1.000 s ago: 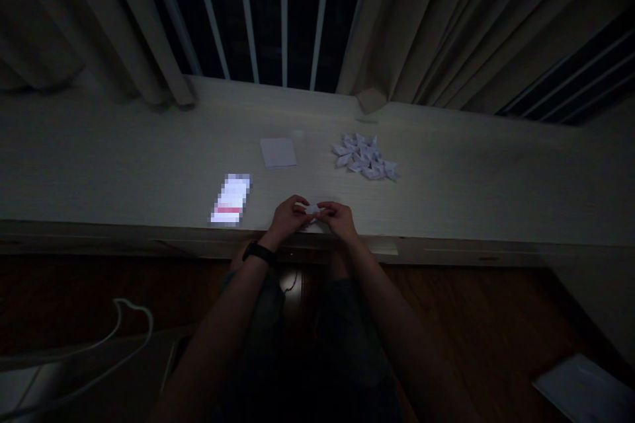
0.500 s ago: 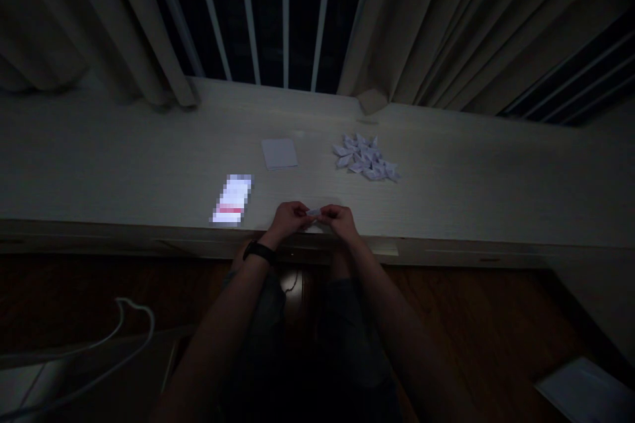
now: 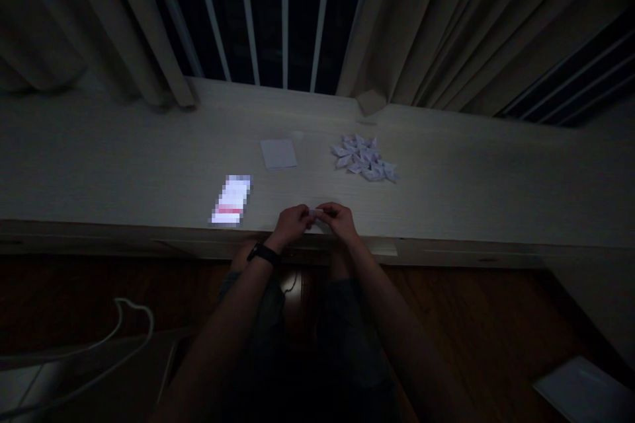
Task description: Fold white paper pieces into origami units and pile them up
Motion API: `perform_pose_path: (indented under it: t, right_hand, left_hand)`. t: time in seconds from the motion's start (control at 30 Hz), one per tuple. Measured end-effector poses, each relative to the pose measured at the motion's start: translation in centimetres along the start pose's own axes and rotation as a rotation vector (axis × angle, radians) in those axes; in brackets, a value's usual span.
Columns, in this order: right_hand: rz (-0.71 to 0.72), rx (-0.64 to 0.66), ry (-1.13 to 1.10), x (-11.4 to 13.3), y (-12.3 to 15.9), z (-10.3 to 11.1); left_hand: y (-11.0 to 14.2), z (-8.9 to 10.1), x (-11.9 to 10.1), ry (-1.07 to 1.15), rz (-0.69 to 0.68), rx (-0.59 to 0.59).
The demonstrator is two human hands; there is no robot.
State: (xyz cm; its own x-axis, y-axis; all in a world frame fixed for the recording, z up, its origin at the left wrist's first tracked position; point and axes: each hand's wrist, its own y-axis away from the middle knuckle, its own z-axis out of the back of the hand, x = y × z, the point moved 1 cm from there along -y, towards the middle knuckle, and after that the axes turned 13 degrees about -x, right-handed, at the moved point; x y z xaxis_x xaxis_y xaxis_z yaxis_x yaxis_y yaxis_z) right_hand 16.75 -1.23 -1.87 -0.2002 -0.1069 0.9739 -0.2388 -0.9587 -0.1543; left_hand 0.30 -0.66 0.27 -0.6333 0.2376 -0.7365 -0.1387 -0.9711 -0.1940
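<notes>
Between my two hands is a small piece of folded white paper (image 3: 314, 212), pinched at both ends near the counter's front edge. My left hand (image 3: 292, 221), with a dark band on the wrist, is closed on its left end. At its right end the fingers of my right hand (image 3: 338, 219) are closed on it too. The fingers cover much of the paper, so its exact shape is hidden. Beyond my hands, a pile of folded paper pieces (image 3: 364, 157) with pointed tips lies to the right, and a stack of square paper (image 3: 278, 154) to the left.
A phone with a lit, blurred screen (image 3: 231, 199) lies left of my hands on the pale counter (image 3: 466, 185). Curtains (image 3: 421, 26) and a barred window stand behind. A beige block (image 3: 372, 102) sits by the right curtain. A white cable (image 3: 133, 305) curls at lower left.
My left hand has turned slightly and shifted a little to the right, its fingers curled more around the folded paper. The right fingers have shifted slightly. Everything on the counter stays put.
</notes>
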Motion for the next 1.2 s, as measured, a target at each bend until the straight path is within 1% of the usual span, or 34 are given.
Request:
perform_pose_path:
  t: [0.07,0.17,0.23,0.33,0.43,0.53,0.6,0.7,0.8,0.87,0.9,0.93,1.0,1.07,1.13,1.2]
  right_hand:
    - [0.014,-0.013,0.024,-0.1,0.1,-0.2]
    - [-0.005,-0.036,0.022,-0.4,0.1,-0.4]
    - [-0.016,-0.033,0.012,-0.5,0.1,-0.4]
    - [0.004,-0.002,0.007,-0.3,0.0,-0.2]
    - [0.027,-0.005,0.013,0.1,0.0,0.0]
    - [0.024,-0.034,0.066,0.0,0.0,-0.2]
    - [0.023,-0.062,0.115,-0.1,0.2,-0.4]
    - [0.043,-0.130,0.164,-0.2,0.3,-0.6]
    - [0.073,-0.162,0.214,0.0,0.2,-0.6]
    - [0.114,-0.160,0.319,0.2,0.0,-0.7]
    - [0.148,-0.159,0.397,0.3,-0.1,-0.7]
    - [0.187,-0.160,0.485,0.5,-0.3,-0.7]
    - [0.261,-0.174,0.654,0.6,-0.5,-0.8]
    - [0.310,-0.198,0.762,0.7,-0.6,-0.8]
    - [0.357,-0.204,0.794,0.6,-0.6,-0.9]
    - [0.431,-0.162,0.769,0.4,-0.5,-1.1]
  left_hand:
    - [0.0,-0.1,0.0,-0.026,0.024,0.000]
    - [-0.1,-0.2,0.0,-0.084,0.041,-0.037]
    - [-0.2,-0.2,0.1,-0.080,0.056,-0.050]
    - [-0.3,-0.1,0.1,0.017,0.079,0.008]
    - [-0.1,0.1,0.0,0.031,0.024,0.043]
    - [0.2,0.0,-0.1,-0.061,-0.057,0.014]
    - [0.3,-0.1,-0.3,-0.108,-0.066,0.002]
    - [0.0,-0.5,-0.5,-0.118,0.004,-0.020]
    - [-0.4,-0.6,-0.6,-0.012,0.113,0.012]
    - [-0.6,-0.6,-0.5,0.063,0.178,0.048]
    - [-0.7,-0.5,-0.4,0.077,0.199,0.037]
    - [-0.6,-0.4,-0.4,0.067,0.205,-0.002]
    - [-0.3,-0.3,-0.4,-0.018,0.141,-0.152]
    - [0.5,-0.3,-0.7,-0.140,-0.012,-0.275]
    - [1.8,-0.6,-1.2,-0.223,-0.173,-0.246]
    - [3.0,-0.7,-1.9,-0.337,-0.270,-0.188]
